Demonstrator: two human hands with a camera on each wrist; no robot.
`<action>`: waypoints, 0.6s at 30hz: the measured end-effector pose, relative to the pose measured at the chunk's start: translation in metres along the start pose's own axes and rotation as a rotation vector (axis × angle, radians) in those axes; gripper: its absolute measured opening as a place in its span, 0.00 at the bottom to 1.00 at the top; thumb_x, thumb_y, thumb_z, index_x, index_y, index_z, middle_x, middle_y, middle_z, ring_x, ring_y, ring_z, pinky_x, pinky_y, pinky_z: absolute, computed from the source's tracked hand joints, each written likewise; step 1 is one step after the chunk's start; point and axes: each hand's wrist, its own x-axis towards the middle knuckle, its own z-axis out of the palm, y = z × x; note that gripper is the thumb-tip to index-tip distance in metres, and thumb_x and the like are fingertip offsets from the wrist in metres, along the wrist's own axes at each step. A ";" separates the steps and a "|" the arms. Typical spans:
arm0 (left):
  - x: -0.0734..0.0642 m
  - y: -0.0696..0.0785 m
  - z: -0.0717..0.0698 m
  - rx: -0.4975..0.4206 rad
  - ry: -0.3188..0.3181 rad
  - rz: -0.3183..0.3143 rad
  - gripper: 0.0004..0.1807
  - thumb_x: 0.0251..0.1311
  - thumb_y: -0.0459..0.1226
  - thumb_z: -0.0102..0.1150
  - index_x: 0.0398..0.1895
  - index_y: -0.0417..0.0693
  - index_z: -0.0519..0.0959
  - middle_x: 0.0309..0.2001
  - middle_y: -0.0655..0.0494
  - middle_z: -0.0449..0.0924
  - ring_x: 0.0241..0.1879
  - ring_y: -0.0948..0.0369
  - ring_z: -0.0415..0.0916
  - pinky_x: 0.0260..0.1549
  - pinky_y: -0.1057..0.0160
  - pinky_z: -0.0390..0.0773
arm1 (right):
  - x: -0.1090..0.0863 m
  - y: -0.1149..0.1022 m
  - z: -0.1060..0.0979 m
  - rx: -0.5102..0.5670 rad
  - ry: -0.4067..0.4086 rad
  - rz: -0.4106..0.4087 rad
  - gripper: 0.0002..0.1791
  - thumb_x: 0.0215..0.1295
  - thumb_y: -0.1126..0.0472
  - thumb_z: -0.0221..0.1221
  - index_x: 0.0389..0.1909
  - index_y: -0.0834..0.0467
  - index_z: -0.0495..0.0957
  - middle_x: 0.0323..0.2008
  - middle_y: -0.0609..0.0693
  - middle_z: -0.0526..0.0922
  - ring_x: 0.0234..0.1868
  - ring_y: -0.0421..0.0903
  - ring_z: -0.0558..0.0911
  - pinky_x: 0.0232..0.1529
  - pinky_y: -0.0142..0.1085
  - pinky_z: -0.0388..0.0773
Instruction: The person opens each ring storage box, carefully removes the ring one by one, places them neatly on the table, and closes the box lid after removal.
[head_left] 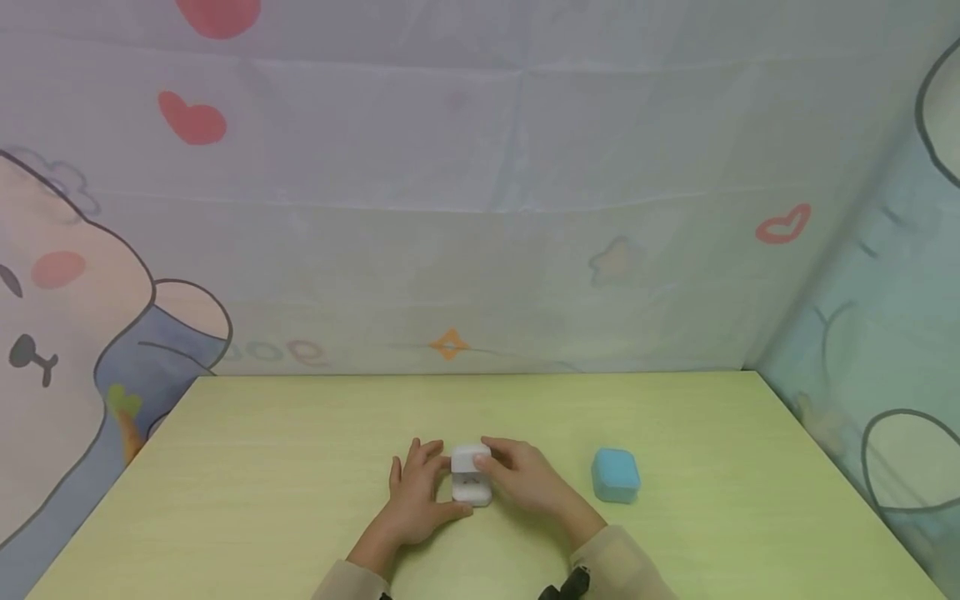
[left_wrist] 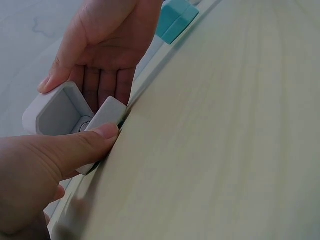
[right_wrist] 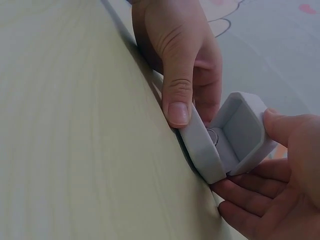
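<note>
A white ring box (head_left: 471,493) rests on the table with its lid (right_wrist: 250,115) raised. Inside it a thin ring (right_wrist: 214,136) stands in the cushion. My left hand (head_left: 416,504) grips the box's base from the left, its thumb against the front side in both wrist views. From the right, my right hand (head_left: 531,479) holds the lid, the thumb on the lid's edge and the other fingers behind the box. Part of the ring is hidden by the base's front wall in the left wrist view.
A closed light-blue box (head_left: 617,476) with rounded corners stands on the pale yellow table (head_left: 300,433), right of my right hand. Behind the table hangs a printed cloth (head_left: 420,167), and another patterned cloth (head_left: 885,333) runs along the right side.
</note>
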 end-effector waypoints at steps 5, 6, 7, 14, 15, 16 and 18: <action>0.000 0.000 0.001 -0.008 0.000 0.003 0.32 0.46 0.45 0.71 0.51 0.34 0.73 0.69 0.35 0.52 0.72 0.35 0.30 0.63 0.33 0.22 | 0.000 0.001 -0.001 -0.006 0.004 0.006 0.33 0.71 0.45 0.48 0.62 0.69 0.67 0.57 0.64 0.76 0.57 0.60 0.77 0.57 0.51 0.74; 0.001 -0.001 0.002 -0.006 0.001 0.003 0.32 0.46 0.45 0.71 0.51 0.34 0.73 0.69 0.36 0.52 0.72 0.35 0.30 0.63 0.33 0.23 | -0.001 0.000 -0.001 -0.005 0.004 0.008 0.33 0.71 0.44 0.48 0.62 0.69 0.67 0.57 0.64 0.76 0.57 0.60 0.77 0.57 0.51 0.74; 0.001 -0.001 0.002 -0.008 0.001 0.004 0.32 0.46 0.45 0.71 0.51 0.34 0.73 0.69 0.36 0.52 0.72 0.35 0.30 0.63 0.33 0.23 | -0.001 0.000 -0.001 -0.005 0.006 0.008 0.33 0.71 0.45 0.48 0.62 0.69 0.67 0.57 0.64 0.76 0.57 0.60 0.77 0.57 0.51 0.73; 0.002 -0.002 0.003 0.000 0.006 0.008 0.31 0.46 0.45 0.71 0.50 0.35 0.74 0.69 0.36 0.52 0.72 0.35 0.30 0.63 0.32 0.23 | -0.001 -0.001 -0.003 -0.007 0.016 0.004 0.32 0.71 0.46 0.49 0.60 0.70 0.68 0.56 0.66 0.76 0.57 0.61 0.77 0.57 0.53 0.73; 0.002 -0.002 0.003 -0.002 0.007 0.008 0.31 0.46 0.45 0.71 0.50 0.35 0.74 0.69 0.35 0.52 0.72 0.35 0.30 0.63 0.32 0.23 | -0.001 -0.001 -0.003 -0.004 0.015 0.004 0.32 0.71 0.46 0.49 0.60 0.70 0.68 0.56 0.66 0.76 0.57 0.62 0.77 0.57 0.53 0.73; 0.002 -0.001 0.003 -0.001 0.009 0.010 0.32 0.46 0.45 0.71 0.50 0.35 0.74 0.69 0.35 0.52 0.72 0.35 0.30 0.63 0.32 0.23 | -0.001 -0.001 -0.003 -0.001 0.013 0.003 0.32 0.71 0.46 0.49 0.60 0.70 0.68 0.56 0.66 0.76 0.57 0.62 0.76 0.57 0.53 0.73; 0.001 -0.001 0.002 -0.001 0.012 0.011 0.32 0.46 0.45 0.72 0.50 0.34 0.74 0.69 0.35 0.53 0.72 0.34 0.30 0.63 0.32 0.24 | 0.000 -0.002 -0.003 0.002 0.010 0.001 0.32 0.70 0.46 0.49 0.60 0.70 0.68 0.56 0.66 0.76 0.57 0.62 0.77 0.57 0.53 0.73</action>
